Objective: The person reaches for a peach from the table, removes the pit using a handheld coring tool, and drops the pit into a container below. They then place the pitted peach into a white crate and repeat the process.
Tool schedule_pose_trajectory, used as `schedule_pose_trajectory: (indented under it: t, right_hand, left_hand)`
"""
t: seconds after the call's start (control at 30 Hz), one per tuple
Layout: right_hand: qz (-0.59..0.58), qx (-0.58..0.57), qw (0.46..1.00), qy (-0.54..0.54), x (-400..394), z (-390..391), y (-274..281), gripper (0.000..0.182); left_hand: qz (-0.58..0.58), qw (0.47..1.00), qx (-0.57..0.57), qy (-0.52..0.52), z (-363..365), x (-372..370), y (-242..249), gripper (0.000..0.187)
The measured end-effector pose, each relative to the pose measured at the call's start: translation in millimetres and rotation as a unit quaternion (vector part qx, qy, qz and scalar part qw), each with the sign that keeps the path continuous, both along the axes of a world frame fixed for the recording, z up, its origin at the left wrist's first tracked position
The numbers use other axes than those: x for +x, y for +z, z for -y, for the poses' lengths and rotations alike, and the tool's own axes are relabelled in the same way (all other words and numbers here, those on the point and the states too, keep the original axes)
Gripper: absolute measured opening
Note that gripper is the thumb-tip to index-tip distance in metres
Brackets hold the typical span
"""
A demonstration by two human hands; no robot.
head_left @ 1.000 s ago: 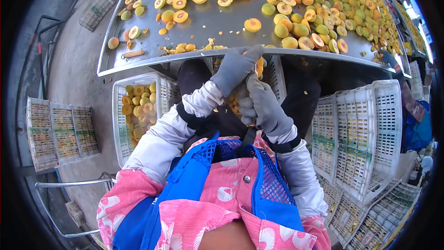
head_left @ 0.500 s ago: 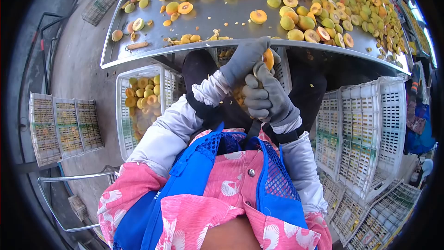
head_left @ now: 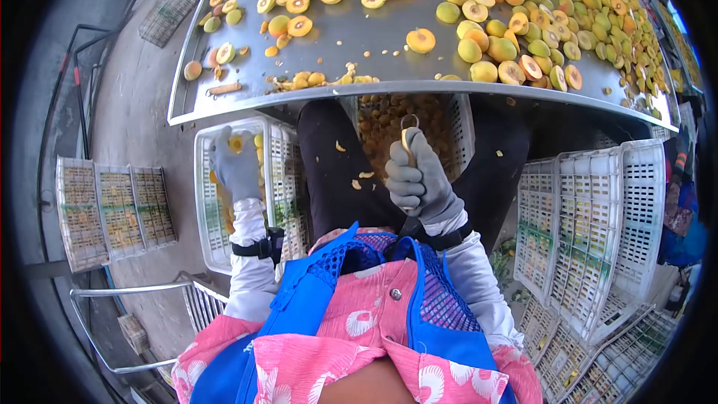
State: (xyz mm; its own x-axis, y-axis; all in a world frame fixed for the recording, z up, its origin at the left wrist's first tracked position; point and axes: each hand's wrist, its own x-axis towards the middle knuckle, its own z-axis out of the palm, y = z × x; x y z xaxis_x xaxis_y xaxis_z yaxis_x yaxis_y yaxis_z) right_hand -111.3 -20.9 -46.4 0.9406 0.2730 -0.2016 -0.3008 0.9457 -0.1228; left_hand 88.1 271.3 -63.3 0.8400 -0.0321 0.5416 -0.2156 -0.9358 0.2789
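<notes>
My left hand [head_left: 236, 168], in a grey glove, is over the white plastic crate [head_left: 204, 213] on the left. A pitted peach half [head_left: 236, 144] shows at its curled fingers. Other yellow-orange peach halves lie in that crate, partly hidden by the hand and forearm. My right hand [head_left: 419, 179], also gloved in grey, is closed around a pitting tool [head_left: 408, 137]. The tool's pale handle sticks up from the fist, and a thin metal loop tops it. Between my knees, under the table edge, another crate [head_left: 462, 131] holds many small brownish pieces.
The metal table [head_left: 359, 45] ahead carries many halved peaches [head_left: 538, 30], heaped on the right. A wooden-handled tool [head_left: 224, 90] lies near its front left edge. White crates [head_left: 576, 224] stand at my right, and more crates [head_left: 112, 209] at far left beside a metal frame [head_left: 134, 288].
My left hand has moved from beside my right hand out to the left crate, carrying the peach half. My right hand has dropped slightly, still holding the tool, whose loop now shows.
</notes>
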Motion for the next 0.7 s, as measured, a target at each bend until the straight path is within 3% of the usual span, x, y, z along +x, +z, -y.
schedule_pose_trajectory:
  t: [0.07, 0.1, 0.13, 0.17, 0.23, 0.33, 0.4, 0.53, 0.6, 0.63, 0.67, 0.7]
  right_hand:
    - [-0.027, 0.042, 0.999, -0.004, 7, 2, -9, 0.050]
    - [-0.024, 0.044, 0.999, 0.003, 9, 5, -18, 0.050]
    - [-0.023, 0.043, 0.999, -0.002, 7, 10, -11, 0.050]
    - [-0.079, -0.023, 0.997, -0.017, 2, 14, 3, 0.050]
    - [-0.148, -0.094, 0.983, -0.049, -8, 24, 5, 0.048]
    - [-0.241, -0.184, 0.947, -0.106, -17, 41, 4, 0.046]
    - [-0.254, -0.222, 0.934, -0.119, -11, 51, 4, 0.046]
    - [-0.214, -0.371, 0.894, -0.128, 7, 69, 11, 0.042]
    - [-0.194, -0.386, 0.891, -0.142, 21, 70, 7, 0.038]
    - [-0.185, -0.444, 0.861, -0.164, 27, 69, 14, 0.038]
    - [-0.175, -0.500, 0.828, -0.186, 32, 66, 20, 0.037]
    - [-0.174, -0.502, 0.828, -0.182, 39, 62, 27, 0.037]
  left_hand:
    - [0.065, 0.976, -0.091, -0.185, 53, 7, 14, 0.033]
    - [-0.164, 0.931, -0.267, -0.186, 107, -12, 43, 0.031]
    - [-0.125, 0.919, -0.205, -0.314, 130, 12, 20, 0.032]
    - [-0.273, 0.861, -0.258, -0.344, 170, 12, 27, 0.034]
    - [-0.342, 0.832, -0.232, -0.371, 236, 38, 3, 0.038]
    - [-0.301, 0.855, -0.155, -0.394, 321, 57, -10, 0.036]
    - [-0.265, 0.886, 0.093, -0.369, 359, 55, 5, 0.043]
    - [-0.365, 0.833, 0.116, -0.400, 364, 53, 7, 0.041]
    - [-0.496, 0.774, -0.141, -0.368, 340, 41, 0, 0.038]
    - [-0.496, 0.776, -0.142, -0.363, 327, 29, 9, 0.038]
    - [-0.550, 0.683, -0.292, -0.382, 314, 11, 26, 0.036]
    - [-0.584, 0.565, -0.433, -0.390, 301, -4, 36, 0.035]
